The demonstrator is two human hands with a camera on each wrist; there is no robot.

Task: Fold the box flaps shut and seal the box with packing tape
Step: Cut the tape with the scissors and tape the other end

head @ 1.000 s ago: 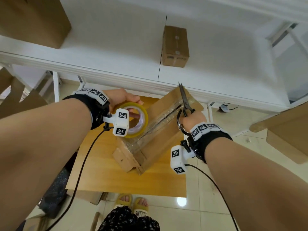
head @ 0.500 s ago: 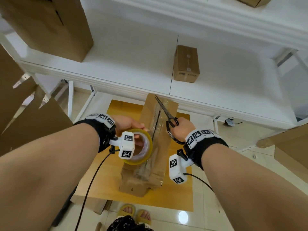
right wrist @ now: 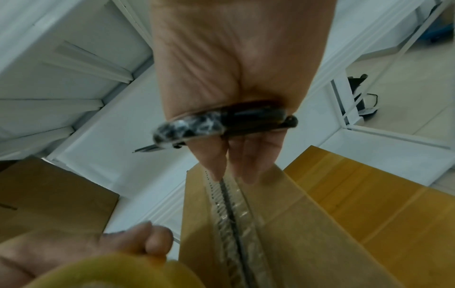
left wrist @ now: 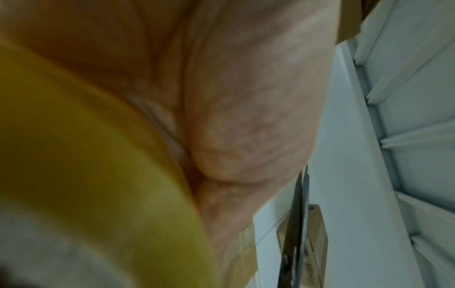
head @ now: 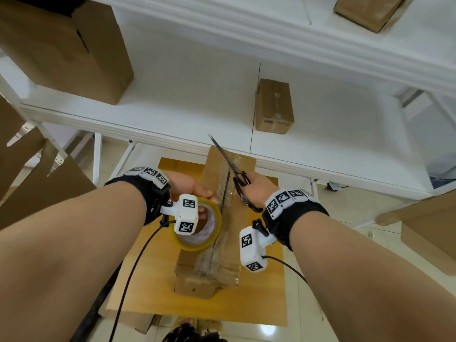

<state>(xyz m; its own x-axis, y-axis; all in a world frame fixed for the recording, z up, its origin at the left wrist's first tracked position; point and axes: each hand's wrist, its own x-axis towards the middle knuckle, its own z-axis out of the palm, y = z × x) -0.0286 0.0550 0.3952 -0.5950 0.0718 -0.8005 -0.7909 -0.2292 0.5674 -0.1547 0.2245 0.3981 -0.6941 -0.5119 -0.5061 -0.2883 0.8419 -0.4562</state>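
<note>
A long cardboard box [head: 214, 265] lies on the small wooden table [head: 172, 304], flaps folded shut, with clear tape wrinkled along its centre seam [right wrist: 234, 224]. My left hand [head: 190, 188] grips a yellowish roll of packing tape [head: 207, 233] against the box's left side; the roll [left wrist: 98, 175] fills the left wrist view. My right hand [head: 256, 191] holds black scissors [head: 229, 166], blades closed and pointing up and left. Two straight fingers [right wrist: 248, 165] of that hand press on the taped seam at the box's far end.
A white shelf unit [head: 197, 95] stands right behind the table, holding a small sealed carton [head: 274, 107] and a large open carton [head: 61, 45]. More cardboard [head: 37, 183] leans at the left, another box [head: 429, 233] at the right. Wrist cables hang below both arms.
The box has swung from a slant to lie straight away from me. Both hands stayed on it, and the view has tilted up towards the shelves.
</note>
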